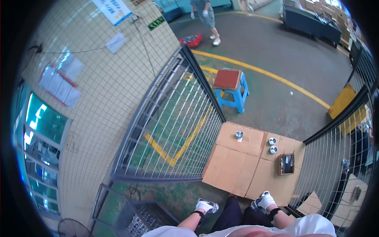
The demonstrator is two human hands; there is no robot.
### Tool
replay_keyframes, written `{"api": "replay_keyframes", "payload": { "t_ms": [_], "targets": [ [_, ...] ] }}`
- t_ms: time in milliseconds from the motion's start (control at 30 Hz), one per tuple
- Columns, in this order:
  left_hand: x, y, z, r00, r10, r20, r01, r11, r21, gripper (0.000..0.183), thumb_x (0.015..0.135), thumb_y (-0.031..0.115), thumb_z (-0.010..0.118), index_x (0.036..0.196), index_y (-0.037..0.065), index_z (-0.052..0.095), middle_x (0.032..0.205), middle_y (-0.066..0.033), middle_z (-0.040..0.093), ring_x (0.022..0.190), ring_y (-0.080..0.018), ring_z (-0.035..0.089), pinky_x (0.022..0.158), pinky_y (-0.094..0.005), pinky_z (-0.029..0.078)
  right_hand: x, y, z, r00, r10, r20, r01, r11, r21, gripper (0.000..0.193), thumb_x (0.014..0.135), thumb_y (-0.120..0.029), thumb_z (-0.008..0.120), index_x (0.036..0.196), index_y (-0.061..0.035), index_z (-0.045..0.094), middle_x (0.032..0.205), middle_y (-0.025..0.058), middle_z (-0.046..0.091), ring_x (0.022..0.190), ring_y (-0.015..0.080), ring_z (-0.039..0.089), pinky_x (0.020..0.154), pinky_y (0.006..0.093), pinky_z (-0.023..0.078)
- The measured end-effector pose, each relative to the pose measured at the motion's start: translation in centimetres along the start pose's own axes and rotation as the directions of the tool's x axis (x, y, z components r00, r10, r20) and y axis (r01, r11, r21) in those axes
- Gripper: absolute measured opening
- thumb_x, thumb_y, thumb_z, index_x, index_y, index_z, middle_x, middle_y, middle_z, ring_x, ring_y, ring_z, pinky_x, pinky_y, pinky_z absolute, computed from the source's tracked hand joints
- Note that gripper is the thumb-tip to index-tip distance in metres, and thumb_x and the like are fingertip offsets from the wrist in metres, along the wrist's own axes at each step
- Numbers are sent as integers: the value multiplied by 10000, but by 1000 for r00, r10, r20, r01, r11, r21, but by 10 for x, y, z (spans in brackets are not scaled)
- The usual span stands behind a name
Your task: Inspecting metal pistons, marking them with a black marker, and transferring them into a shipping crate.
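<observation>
My left hand (203, 205), in a white glove, is closed around a shiny metal piston (214, 207) beside my left knee. On the other side of my legs, my gloved right hand (268, 199) grips a second piston (255, 204). Ahead of me, a cardboard-covered surface (237, 164) bears three more pieces that look like pistons: one piston (239, 134) alone at the far left, and a pair, the farther piston (272, 141) just beyond the nearer piston (273, 150). A small open cardboard box (286, 164) with something dark inside stands to their right.
A dark crate (167, 215) holding many shiny metal parts is at my lower left. Wire mesh panels (177, 126) flank the cardboard on both sides. Beyond it stands a blue stool (233, 89) with a red-brown top. A person (206, 17) is on the far floor near a red bag (191, 40).
</observation>
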State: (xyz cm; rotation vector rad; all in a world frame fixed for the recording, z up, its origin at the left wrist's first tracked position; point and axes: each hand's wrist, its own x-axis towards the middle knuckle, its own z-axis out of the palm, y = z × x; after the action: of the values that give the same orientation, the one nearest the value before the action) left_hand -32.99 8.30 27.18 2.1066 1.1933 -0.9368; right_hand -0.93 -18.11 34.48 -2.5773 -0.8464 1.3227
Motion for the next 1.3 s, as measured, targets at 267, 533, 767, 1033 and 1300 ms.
{"api": "replay_keyframes", "payload": {
  "t_ms": [267,533,767,1033,1300],
  "targets": [
    [-122,-69,105,998,-14,-68,-36,740,-672,296,882,364,484,948,109,619,913,-67,655,920,-252,613,820,-460,485,-67,8,-19,990,-130,-55,131,991,15,366,735,-276,739,972,-7,669,974,224,688,934,354,680,786,397,556],
    [-182,-69,193,963,-242,-119,73,659,-749,272,857,350,544,944,105,626,904,-63,662,883,-233,624,776,-427,491,-66,71,45,992,-88,84,97,990,-106,383,746,-387,720,971,-78,745,962,179,709,917,301,699,801,348,558],
    [-285,-84,282,889,-456,-46,213,500,-839,261,834,337,596,940,102,632,896,-58,668,851,-215,633,736,-398,498,37,189,151,975,-36,221,128,901,-416,504,773,-534,652,967,-72,708,918,173,705,861,292,691,706,360,543],
    [-356,-95,401,741,-652,163,407,243,-881,259,809,323,655,936,98,639,887,-53,675,815,-196,643,692,-366,504,-23,122,142,979,41,197,67,856,-513,497,813,-522,586,1077,-113,686,1002,129,703,977,262,671,821,322,512],
    [-342,-116,387,759,-650,-22,386,478,-789,358,746,370,713,898,48,685,912,-114,722,899,-247,688,755,-352,518,-31,82,141,989,-66,133,128,835,-535,399,781,-480,615,1015,-173,715,875,90,713,833,249,693,696,316,532]
  ]
}}
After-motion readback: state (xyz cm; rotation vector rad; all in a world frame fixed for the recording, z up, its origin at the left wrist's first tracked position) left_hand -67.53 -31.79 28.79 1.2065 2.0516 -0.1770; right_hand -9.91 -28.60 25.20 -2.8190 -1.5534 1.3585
